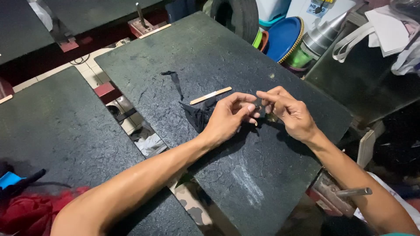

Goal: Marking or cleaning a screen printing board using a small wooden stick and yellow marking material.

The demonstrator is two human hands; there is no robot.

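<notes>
Both of my hands meet over the middle of a dark, rough work board (245, 175). My left hand (229, 116) pinches a piece of black fabric (197, 116) that trails from under its palm toward the left. My right hand (286, 109) grips the same black piece at the fingertips, touching the left hand's fingers. A flat wooden stick (210, 95) lies on the board just beyond my left hand. A small black scrap (175, 81) lies farther back on the board.
A second dark board (65, 131) sits to the left across a gap over tiled floor. Red cloth (35, 209) lies at the lower left. Coloured plastic bowls (284, 37), a metal cone (323, 32) and white cloth (389, 28) crowd the back right. A metal rod (352, 192) pokes out beside my right forearm.
</notes>
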